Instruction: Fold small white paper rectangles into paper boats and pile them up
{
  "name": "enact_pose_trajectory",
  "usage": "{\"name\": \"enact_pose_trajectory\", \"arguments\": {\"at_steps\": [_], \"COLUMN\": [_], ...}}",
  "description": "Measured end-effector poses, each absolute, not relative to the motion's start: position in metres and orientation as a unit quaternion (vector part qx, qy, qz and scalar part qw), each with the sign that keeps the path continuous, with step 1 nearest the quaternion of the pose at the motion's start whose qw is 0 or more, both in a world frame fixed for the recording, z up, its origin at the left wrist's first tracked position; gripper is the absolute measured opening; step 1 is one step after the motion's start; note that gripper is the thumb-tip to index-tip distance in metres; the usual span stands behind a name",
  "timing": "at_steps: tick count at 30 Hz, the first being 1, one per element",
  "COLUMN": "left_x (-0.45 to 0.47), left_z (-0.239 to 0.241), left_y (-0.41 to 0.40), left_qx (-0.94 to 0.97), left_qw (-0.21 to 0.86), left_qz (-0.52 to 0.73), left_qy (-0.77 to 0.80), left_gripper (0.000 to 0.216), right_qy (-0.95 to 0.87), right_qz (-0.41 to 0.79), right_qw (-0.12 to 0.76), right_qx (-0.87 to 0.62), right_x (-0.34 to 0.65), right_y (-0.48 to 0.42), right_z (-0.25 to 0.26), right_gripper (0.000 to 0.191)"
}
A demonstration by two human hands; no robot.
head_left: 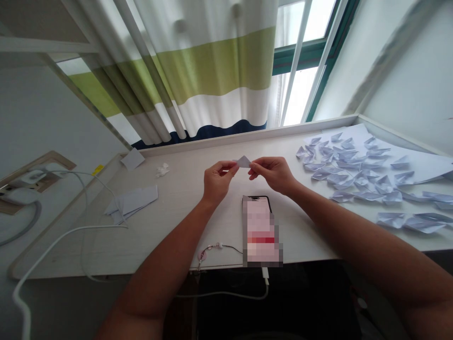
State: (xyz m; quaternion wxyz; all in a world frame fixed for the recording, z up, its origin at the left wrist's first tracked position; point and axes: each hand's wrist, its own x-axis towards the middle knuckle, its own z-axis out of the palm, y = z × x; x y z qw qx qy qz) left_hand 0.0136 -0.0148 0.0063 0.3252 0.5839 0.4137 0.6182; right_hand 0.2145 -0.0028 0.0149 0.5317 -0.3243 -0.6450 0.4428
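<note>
While stretching past the phone (260,222) at the near edge of the desk (180,198), pinches a small folded paper (244,162) just beyond, peak upward, between both hands. With the left hand (216,182), grips the left end between thumb and index finger, with other fingers curled; with the right hand (274,174), nips the right corner likewise, with lower fingers loosely bent. Has folded pieces (382,184) spread to the right; beyond, faces a striped curtain (215,66).
</note>
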Motion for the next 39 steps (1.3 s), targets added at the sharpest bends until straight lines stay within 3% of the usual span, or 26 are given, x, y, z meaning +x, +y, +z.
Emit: {"name": "enact_pose_trajectory", "arguments": {"at_steps": [13,21,28,32,39], "left_x": [0.0121,0.0078,0.0082,0.0117,0.0149], "left_z": [0.0108,0.0067,0.0085,0.0089,0.0076], "left_y": [-0.0168,-0.0112,-0.0115,-0.0122,-0.0146], "left_qx": [0.589,0.580,0.586,0.528,0.517], "left_qw": [0.334,0.443,0.392,0.419,0.461], "left_qz": [0.603,0.548,0.593,0.641,0.611], "left_qy": [0.423,0.407,0.388,0.368,0.383], "left_gripper": [0.026,0.033,0.027,0.043,0.038], "right_qy": [-0.654,-0.660,-0.637,-0.619,-0.597], "right_qz": [0.430,0.425,0.463,0.498,0.534], "right_qw": [0.533,0.530,0.531,0.523,0.514], "right_qx": [-0.320,-0.321,-0.314,-0.309,-0.306], "right_x": [0.2171,0.2168,0.2173,0.2164,0.2168], "right_y": [-0.0025,0.0004,0.0023,0.0015,0.0013], "right_z": [0.0139,0.0079,0.0088,0.0098,0.0090], "right_gripper": [0.045,0.045,0.046,0.048,0.045]}}
